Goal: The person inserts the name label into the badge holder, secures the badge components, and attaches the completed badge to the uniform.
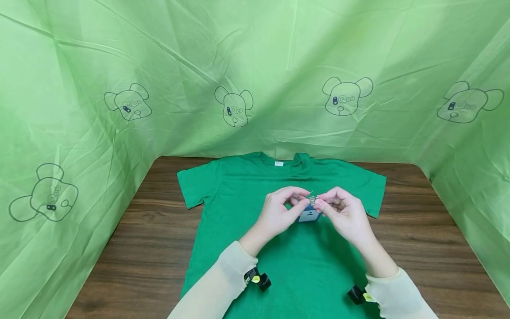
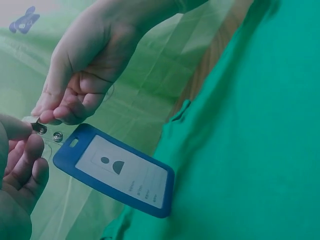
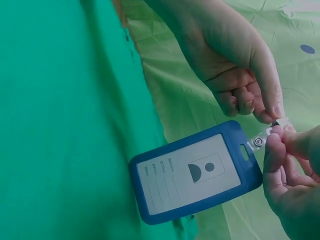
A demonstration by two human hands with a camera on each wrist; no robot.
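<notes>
A green T-shirt (image 1: 239, 195) lies flat on the wooden table (image 1: 147, 235), collar away from me. Above its chest both hands hold up a blue badge holder (image 1: 309, 215) with a white card showing a person icon (image 3: 195, 172). My left hand (image 1: 302, 204) and right hand (image 1: 319, 205) each pinch the small metal clip (image 1: 312, 199) on the clear strap at the badge's top. In the left wrist view the clip (image 2: 39, 128) sits between the left thumb and finger, with the right hand's fingertips (image 2: 52, 116) on it from above. The badge (image 2: 115, 170) hangs free below.
Green cloth with bear outlines (image 1: 255, 66) walls the table on three sides. Bare wood shows left (image 1: 131, 266) and right (image 1: 430, 248) of the shirt. Black wrist cameras (image 1: 259, 280) sit under both sleeves.
</notes>
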